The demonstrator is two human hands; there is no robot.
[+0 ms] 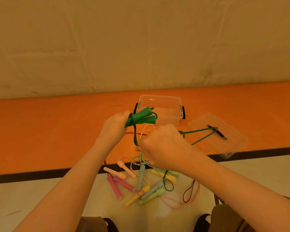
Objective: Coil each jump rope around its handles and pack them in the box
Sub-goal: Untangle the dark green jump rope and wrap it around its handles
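L hand (115, 125) grips the two green handles (141, 116) bunched together, fingers curled round their lower ends, w/ a few turns of green rope (200, 130) already wound there. Handles point up-right, toward the clear box (161, 111). R hand (162, 146) is fisted, pinching the green rope lower down; rope runs taut from the handles to that hand, then the loose loop trails right across the clear lid (218, 134). A dark strip lies on the lid; can't tell what it is.

Box sits open on the orange surface (49, 131) near the wall, black latches on both ends, looks to hold nothing. Lid lies flat just right of it, near the orange edge.

Below the hands, on the pale floor (32, 198): a pile of other jump ropes (141, 185), uncoiled, w/ pink, peach, yellow, blue & light-green handles, thin cords tangled. Some cords lie up on the orange surface. A dark red cord loops at right of the pile.
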